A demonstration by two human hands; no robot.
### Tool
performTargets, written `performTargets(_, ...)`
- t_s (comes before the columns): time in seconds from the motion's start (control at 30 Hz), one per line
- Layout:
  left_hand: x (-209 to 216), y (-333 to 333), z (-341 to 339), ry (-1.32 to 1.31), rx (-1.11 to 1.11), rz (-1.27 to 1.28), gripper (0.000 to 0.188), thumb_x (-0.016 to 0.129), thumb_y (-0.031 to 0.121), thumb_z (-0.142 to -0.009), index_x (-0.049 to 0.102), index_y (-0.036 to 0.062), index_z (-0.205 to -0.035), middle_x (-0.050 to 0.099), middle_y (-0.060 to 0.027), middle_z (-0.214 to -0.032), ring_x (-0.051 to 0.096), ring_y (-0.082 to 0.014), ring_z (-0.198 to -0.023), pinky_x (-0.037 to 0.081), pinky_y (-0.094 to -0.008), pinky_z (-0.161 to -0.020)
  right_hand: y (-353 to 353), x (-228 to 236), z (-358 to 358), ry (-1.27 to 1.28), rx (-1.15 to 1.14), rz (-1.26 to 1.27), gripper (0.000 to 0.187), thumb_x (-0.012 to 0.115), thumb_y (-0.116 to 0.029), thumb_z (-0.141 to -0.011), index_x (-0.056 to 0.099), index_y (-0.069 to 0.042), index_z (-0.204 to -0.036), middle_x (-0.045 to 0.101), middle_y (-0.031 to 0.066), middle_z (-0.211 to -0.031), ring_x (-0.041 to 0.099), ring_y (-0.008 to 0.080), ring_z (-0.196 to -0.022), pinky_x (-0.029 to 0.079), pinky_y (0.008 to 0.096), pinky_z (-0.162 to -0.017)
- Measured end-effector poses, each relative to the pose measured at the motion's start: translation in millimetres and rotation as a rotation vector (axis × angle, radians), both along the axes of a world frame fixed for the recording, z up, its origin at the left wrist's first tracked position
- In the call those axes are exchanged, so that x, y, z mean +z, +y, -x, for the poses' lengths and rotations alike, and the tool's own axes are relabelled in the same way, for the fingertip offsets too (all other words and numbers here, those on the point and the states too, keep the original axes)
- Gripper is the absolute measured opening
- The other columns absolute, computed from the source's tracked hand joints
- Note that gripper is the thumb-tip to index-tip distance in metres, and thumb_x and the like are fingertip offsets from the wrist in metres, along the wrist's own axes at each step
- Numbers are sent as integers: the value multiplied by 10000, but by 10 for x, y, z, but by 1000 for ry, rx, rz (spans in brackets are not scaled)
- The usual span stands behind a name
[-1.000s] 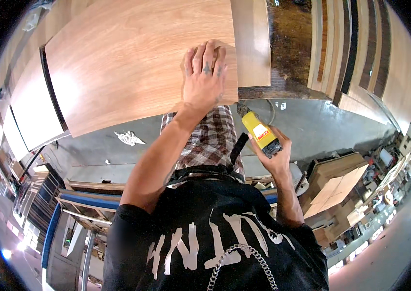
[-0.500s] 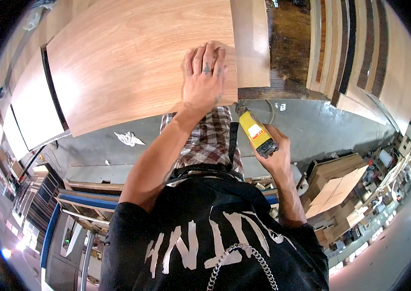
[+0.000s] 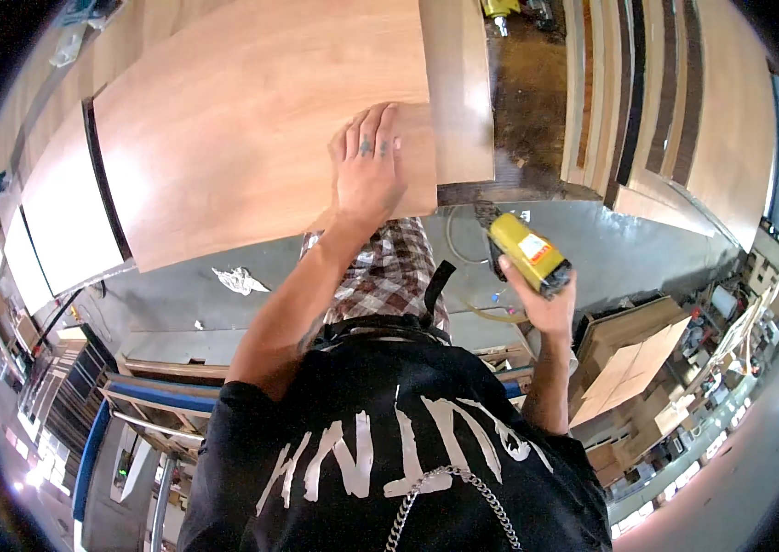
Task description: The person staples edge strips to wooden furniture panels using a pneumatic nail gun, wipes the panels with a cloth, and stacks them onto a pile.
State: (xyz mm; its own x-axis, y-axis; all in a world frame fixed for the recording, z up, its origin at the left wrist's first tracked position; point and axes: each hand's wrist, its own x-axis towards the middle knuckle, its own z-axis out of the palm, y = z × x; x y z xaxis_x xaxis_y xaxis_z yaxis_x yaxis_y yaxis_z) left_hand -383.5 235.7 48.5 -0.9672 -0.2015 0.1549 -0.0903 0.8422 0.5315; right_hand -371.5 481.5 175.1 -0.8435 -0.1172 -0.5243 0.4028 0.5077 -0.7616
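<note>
My left hand point(image 3: 368, 170) lies with its fingers stretched out on a large wood-grain board point(image 3: 261, 120), close to its right front corner. In my right hand point(image 3: 546, 304) is a yellow and black handheld power tool point(image 3: 529, 247), held at a tilt with its dark end pointing at the bench's front edge. That end sits just right of the board's corner, with a visible gap between them. The tool's exact kind cannot be made out. My fingers wrap its lower part and are partly hidden behind the yellow body.
A second, paler board point(image 3: 461, 92) lies under the large one, on a dark worn bench top point(image 3: 529, 120). Long strips point(image 3: 624, 92) are lined up at the right. Another yellow tool point(image 3: 501, 7) shows at the far edge. A crumpled white scrap point(image 3: 240, 280) lies on the floor.
My right hand has carried the power tool to the right, away from the board's corner. The left hand stays on the board, its fingers drawn closer together. The view has shifted slightly.
</note>
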Motion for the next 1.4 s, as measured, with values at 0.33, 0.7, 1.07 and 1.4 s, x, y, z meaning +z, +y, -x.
performTargets(0.33, -139, -666, 1421, 89, -81, 148, 441, 496, 93, -898, 472, 16, -1332, 421, -117, -1410, 379, -297, -1315, 309, -453, -1096, -751, 802, 1091, 50, 133, -188, 480, 797, -313, -777, 640, 15, -1090, 706, 119, -922, 675, 178, -848, 524, 326, -763)
performTargets(0.7, 11, -752, 1662, -184, -206, 309, 531, 391, 292, -986, 360, -20, -1415, 314, -148, -1507, 286, -267, -1402, 205, -407, -1165, -1995, 621, 3073, -161, 337, -198, 353, 734, -362, -826, 658, -29, -916, 554, 11, -582, 539, 102, -450, 439, 260, -429)
performTargets(1.07, -94, -681, 2013, -128, 119, 13, 610, 569, 327, -879, 419, -38, -1343, 466, -177, -1304, 385, -314, -1269, 191, -531, -1119, -2272, 322, 3520, -234, 374, -224, 333, 752, -326, -815, 661, -19, -908, 597, 34, -617, 532, 103, -438, 428, 259, -414)
performTargets(1.4, -72, -708, 2107, -40, 158, -199, 852, 699, 152, -701, 281, -20, -1423, 538, -145, -1158, 473, -322, -1144, 212, -466, -1141, -2362, 189, 3713, -303, 526, -204, 407, 781, -404, -767, 658, -31, -872, 557, 20, -592, 512, 95, -440, 421, 242, -409)
